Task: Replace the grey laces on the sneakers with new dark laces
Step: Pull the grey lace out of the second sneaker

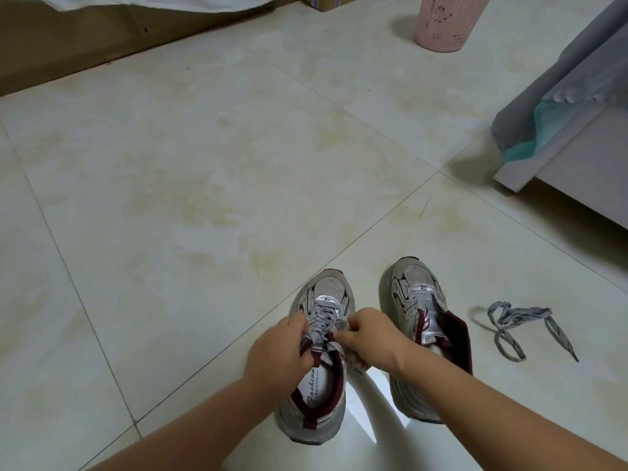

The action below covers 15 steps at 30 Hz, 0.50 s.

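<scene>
Unlacing is the step in hand: both hands work at the top eyelets of the left sneaker (317,362), which stands on the tiled floor (170,198) with its toe pointing away from the person. The left hand (275,351) has its fingers curled round the grey lace (326,316) at the near left side of the lacing; the right hand (365,338) pinches the same lace at the near right side. The grey lace is threaded through the eyelets up the sneaker's front.

Just right of this sneaker stands the right sneaker (424,321), its eyelets bare and its tongue exposed. Further right again, well apart, a removed grey lace (520,322) lies loose on the floor. No dark lace is in view.

Procedure, as judged:
1. Loosen each crossing from the top eyelets downward; do not drag the full length through at once.
2. Steady the sneaker's collar with one hand while the other draws the lace out.
3. Pull the tips straight through each eyelet to avoid fraying.
4. Set the freed lace beside the removed one.
</scene>
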Tool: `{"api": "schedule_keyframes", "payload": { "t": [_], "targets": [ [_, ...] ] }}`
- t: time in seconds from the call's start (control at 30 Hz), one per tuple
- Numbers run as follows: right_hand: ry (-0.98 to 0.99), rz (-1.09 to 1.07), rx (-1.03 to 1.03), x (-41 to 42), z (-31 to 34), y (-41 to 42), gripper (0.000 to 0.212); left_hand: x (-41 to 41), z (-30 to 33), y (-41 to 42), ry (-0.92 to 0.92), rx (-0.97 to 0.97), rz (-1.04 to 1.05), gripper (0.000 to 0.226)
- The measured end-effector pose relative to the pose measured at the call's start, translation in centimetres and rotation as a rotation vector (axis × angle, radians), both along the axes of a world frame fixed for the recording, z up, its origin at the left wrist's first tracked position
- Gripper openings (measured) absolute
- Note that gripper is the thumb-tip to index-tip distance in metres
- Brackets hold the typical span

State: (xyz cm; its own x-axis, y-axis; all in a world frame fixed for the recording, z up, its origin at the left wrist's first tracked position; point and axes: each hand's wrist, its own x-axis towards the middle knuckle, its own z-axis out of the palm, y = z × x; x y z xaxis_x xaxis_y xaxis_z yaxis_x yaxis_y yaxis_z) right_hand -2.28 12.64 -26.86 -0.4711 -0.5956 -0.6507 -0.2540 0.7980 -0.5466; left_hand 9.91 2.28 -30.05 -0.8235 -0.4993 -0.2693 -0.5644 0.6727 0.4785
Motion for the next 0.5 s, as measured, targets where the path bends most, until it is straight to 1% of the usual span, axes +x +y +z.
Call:
{"api": "schedule_keyframes", "payload": {
  "t": [0.03, 0.1, 0.13, 0.17, 0.23, 0.27, 0.33, 0.37, 0.4, 0.43, 0.5],
  "targets": [
    [0.118, 0.056, 0.024, -0.4, 0.2, -0.1, 0.027, 0.0, 0.0, -0.1, -0.007, -0.01, -0.012, 0.025],
    [0.453, 0.152, 0.057, -1.2, 0.9, -0.2, 0.017, 0.0, 0.0, -0.2, -0.017, -0.016, -0.02, 0.025],
    [0.557, 0.179, 0.069, -1.6, 1.0, -0.2, 0.019, 0.0, 0.0, -0.2, -0.015, -0.012, -0.016, 0.025],
    [0.592, 0.173, 0.074, -1.8, 1.1, -0.1, 0.021, 0.0, -0.1, -0.2, -0.01, -0.008, -0.012, 0.025],
    [0.51, 0.08, 0.083, -1.1, 1.2, 0.0, 0.027, -0.2, -0.1, -0.1, -0.003, -0.008, -0.005, 0.025],
    [0.424, 0.017, 0.097, -0.5, 1.2, 0.0, 0.03, -0.2, -0.1, -0.1, -0.002, -0.007, 0.0, 0.025],
    [0.187, -0.084, 0.082, 0.2, 0.9, 0.0, 0.034, -0.2, -0.2, -0.1, 0.002, -0.007, 0.009, 0.023],
    [0.078, -0.108, 0.048, 0.5, 0.7, -0.1, 0.034, -0.2, -0.2, -0.2, 0.005, -0.009, 0.011, 0.023],
    [0.016, -0.114, 0.012, 0.7, 0.5, 0.0, 0.033, -0.2, -0.2, -0.2, 0.009, -0.01, 0.013, 0.022],
    [0.017, -0.104, -0.008, 0.6, 0.3, 0.0, 0.03, -0.2, -0.2, -0.2, 0.01, -0.007, 0.012, 0.021],
    [0.137, -0.106, -0.015, 0.1, 0.1, 0.0, 0.026, -0.1, -0.1, -0.1, 0.008, 0.001, 0.007, 0.02]
  ]
}}
